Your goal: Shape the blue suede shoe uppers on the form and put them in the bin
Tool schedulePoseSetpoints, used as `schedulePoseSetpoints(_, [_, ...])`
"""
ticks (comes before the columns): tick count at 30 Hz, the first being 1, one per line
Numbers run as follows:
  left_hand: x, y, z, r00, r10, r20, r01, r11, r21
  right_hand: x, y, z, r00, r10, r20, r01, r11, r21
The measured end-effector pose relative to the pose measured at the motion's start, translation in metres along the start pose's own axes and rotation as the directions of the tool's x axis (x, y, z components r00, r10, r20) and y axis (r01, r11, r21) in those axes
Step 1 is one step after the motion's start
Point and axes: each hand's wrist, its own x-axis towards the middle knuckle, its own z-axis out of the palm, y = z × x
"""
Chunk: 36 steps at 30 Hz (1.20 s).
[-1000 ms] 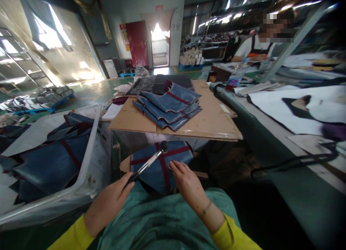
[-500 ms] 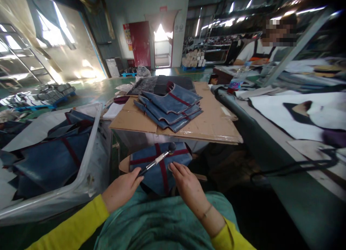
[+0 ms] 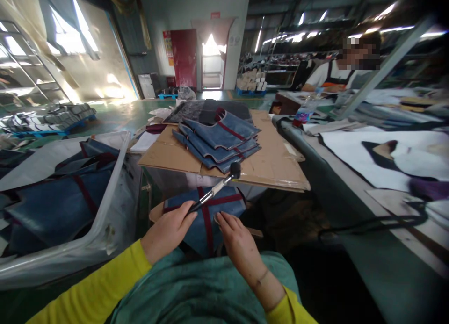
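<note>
My left hand [image 3: 170,233] is closed around the dark handle of a small hammer [image 3: 217,187]. Its dark round head is raised above a blue leather-like piece [image 3: 224,202] crossed by maroon strips, which rests in front of my knees. A tan pointed end [image 3: 156,212] shows at the piece's left side. On the near part of the blue piece, the fingers of my right hand [image 3: 239,242] are pressed together. A small pale edge shows at their tips, too small to name.
Ahead, a stack of blue pieces [image 3: 219,139] with maroon strips lies on a cardboard sheet [image 3: 280,169]. A pale bin [image 3: 119,212] of similar pieces is at left. The workbench [image 3: 372,221] carries cut sheets and a bottle [image 3: 304,112]; a co-worker [image 3: 336,76] sits beyond.
The hammer has risen away from the blue piece, with my left hand moving up and right. My right hand stays at the piece. The whole view has shifted slightly.
</note>
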Motion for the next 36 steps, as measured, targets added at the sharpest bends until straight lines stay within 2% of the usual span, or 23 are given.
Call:
schedulePoseSetpoints(4, [0.016,0.014,0.002,0.993,0.022,0.118,-0.033,0.995,0.096,0.001,-0.001,-0.002,1.000,-0.003,0.012,0.003,1.000,0.006])
schedulePoseSetpoints(6, [0.015,0.013,-0.002,0.993,0.014,0.118,-0.024,0.996,0.083,0.000,0.000,-0.002,1.000,-0.001,0.015,0.001,1.000,0.008])
schedulePoseSetpoints(8, [0.003,0.006,-0.010,0.999,0.014,0.030,-0.015,0.999,0.029,-0.001,0.001,0.000,1.000,0.002,0.011,-0.002,1.000,0.010])
schedulePoseSetpoints(10, [-0.019,-0.008,-0.016,0.999,-0.015,-0.037,0.014,1.000,-0.003,-0.002,0.003,0.001,1.000,0.006,0.002,-0.006,1.000,0.021])
schedulePoseSetpoints(11, [-0.033,-0.017,-0.018,0.999,-0.044,-0.032,0.044,0.999,0.000,-0.003,0.003,0.002,1.000,0.006,-0.001,-0.006,1.000,0.031])
schedulePoseSetpoints(14, [-0.071,-0.038,-0.020,0.985,-0.133,0.108,0.129,0.991,0.044,-0.002,0.004,0.004,1.000,-0.004,-0.005,0.005,0.998,0.062])
schedulePoseSetpoints(16, [-0.085,-0.044,-0.018,0.982,-0.142,0.123,0.138,0.990,0.041,0.000,0.004,0.003,1.000,-0.014,-0.006,0.014,0.997,0.076])
schedulePoseSetpoints(19, [-0.088,-0.044,-0.014,0.988,-0.153,0.000,0.153,0.988,0.014,0.007,0.005,0.000,1.000,-0.019,-0.013,0.020,0.993,0.114])
schedulePoseSetpoints(20, [-0.088,-0.045,-0.013,0.986,-0.168,-0.010,0.168,0.986,0.013,0.009,0.006,-0.002,1.000,-0.015,-0.018,0.017,0.991,0.134])
schedulePoseSetpoints(24, [-0.085,-0.055,-0.009,0.977,-0.194,0.086,0.194,0.981,0.004,0.022,0.011,-0.007,1.000,-0.006,-0.021,0.010,0.980,0.197])
schedulePoseSetpoints(26, [-0.080,-0.065,-0.015,0.980,-0.198,0.038,0.198,0.980,-0.014,0.032,0.010,-0.008,1.000,-0.026,-0.007,0.027,0.980,0.197])
schedulePoseSetpoints(29, [-0.056,-0.083,-0.033,0.959,-0.248,-0.137,0.248,0.969,-0.013,0.047,0.000,-0.008,0.996,-0.081,0.022,0.076,0.982,0.175])
schedulePoseSetpoints(32, [-0.012,-0.106,-0.053,0.918,-0.315,-0.242,0.340,0.938,0.068,0.057,-0.013,-0.003,0.993,-0.103,0.055,0.095,0.986,0.139])
schedulePoseSetpoints(36, [0.054,-0.140,-0.070,0.877,-0.409,-0.252,0.454,0.877,0.156,0.061,-0.021,0.006,0.994,-0.082,0.078,0.079,0.996,0.045])
